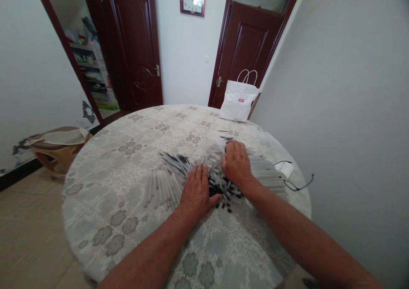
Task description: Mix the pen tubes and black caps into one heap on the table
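My left hand (196, 191) lies palm down on the pile, fingers stretched out and the thumb spread to the right. My right hand (236, 161) is curled closed above the pile's right side, and its fingers hide what they hold, if anything. Around both hands lie many slim whitish-grey tubes (162, 187), fanned out at the left. Loose grey pieces with black ends (225, 186) are heaped between my hands, with small black bits (229, 211) in front. More pale tubes (266, 174) lie side by side to the right. A few thin black sticks (226, 138) rest beyond my right hand.
The round table wears a flowered cloth (128, 238). A white paper bag (239, 101) stands at its far edge. Eyeglasses (295, 187) and a white folded piece (283, 170) lie at the right. A brown stool (59, 148) is at the left, and a wall rises close on the right.
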Motion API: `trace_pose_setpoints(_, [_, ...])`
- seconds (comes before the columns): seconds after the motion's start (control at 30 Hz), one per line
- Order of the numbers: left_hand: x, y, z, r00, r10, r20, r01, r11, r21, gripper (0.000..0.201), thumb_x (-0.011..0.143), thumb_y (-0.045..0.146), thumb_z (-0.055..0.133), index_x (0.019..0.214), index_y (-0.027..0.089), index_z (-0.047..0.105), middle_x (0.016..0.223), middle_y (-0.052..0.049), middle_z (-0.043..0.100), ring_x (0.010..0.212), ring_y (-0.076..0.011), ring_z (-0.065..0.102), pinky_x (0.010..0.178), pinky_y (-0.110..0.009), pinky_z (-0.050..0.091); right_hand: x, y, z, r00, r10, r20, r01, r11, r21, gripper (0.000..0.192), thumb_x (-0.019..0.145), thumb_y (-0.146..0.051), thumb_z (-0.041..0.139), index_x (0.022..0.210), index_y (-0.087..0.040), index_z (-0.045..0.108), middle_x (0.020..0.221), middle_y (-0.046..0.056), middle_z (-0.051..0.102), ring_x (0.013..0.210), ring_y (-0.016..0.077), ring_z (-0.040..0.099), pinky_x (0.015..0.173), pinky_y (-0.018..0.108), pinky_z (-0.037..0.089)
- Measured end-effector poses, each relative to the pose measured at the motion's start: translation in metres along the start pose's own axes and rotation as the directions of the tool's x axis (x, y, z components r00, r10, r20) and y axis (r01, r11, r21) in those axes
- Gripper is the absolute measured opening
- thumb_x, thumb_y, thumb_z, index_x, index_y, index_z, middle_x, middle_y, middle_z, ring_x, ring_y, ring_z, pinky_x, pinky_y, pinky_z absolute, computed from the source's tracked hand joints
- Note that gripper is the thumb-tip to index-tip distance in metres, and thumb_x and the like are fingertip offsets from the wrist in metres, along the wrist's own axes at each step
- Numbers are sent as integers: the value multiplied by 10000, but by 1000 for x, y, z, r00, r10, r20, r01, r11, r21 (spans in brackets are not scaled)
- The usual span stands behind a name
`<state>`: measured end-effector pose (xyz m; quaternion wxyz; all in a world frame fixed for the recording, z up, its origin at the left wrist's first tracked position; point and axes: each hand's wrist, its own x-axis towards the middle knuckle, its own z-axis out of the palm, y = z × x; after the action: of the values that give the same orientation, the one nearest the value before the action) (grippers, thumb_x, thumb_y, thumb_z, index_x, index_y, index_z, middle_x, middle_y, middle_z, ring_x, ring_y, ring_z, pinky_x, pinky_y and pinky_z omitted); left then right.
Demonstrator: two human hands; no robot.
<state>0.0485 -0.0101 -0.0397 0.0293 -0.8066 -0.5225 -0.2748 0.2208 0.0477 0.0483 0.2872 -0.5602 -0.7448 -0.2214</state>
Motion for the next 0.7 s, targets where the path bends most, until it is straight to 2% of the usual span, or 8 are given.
trace_pose_setpoints(0.13, [-1,5,-6,999,41,-24,-41,999,2,1010,873,566,712,1634,78,261,1692,-259,304,1599,-407,228,1280,-585,245,5,11,16,990,68,-120,-37,968,246,308,757,-55,489,1025,-202,524,1055,122,565,1056,290,502,1008,455,451])
trace_pose_setpoints(0.27, [-2,11,-9,997,83,5,-83,996,-15,982,867,564,725,1640,133,299,1710,-215,293,1606,-402,204,1285,-594,226,6,18,22,976,123,-179,-52,932,360,318,703,-34,454,937,-249,451,1037,89,550,1073,264,520,1009,439,468])
trace_pose_setpoints(0.4, [-3,13,-8,992,114,61,-113,993,-32,1002,842,616,738,1644,182,322,1717,-184,292,1610,-399,184,1294,-594,197,4,16,18,963,126,-239,-21,916,401,303,702,-24,436,871,-268,376,1109,110,561,1150,258,539,1037,445,471])
trace_pose_setpoints(0.53, [-4,14,-6,992,98,79,-96,995,-26,1004,837,626,745,1635,166,346,1711,-208,288,1606,-415,187,1292,-592,199,2,14,19,958,79,-275,41,913,407,299,718,-17,438,870,-265,369,1146,127,570,1180,265,547,1065,484,463])
trace_pose_setpoints(0.7, [-4,14,-8,992,82,96,-80,996,-24,1006,827,609,764,1639,185,346,1715,-210,274,1607,-421,183,1287,-595,218,0,18,21,953,52,-298,57,937,346,313,707,-3,443,882,-258,391,1180,127,572,1218,271,541,1068,514,474])
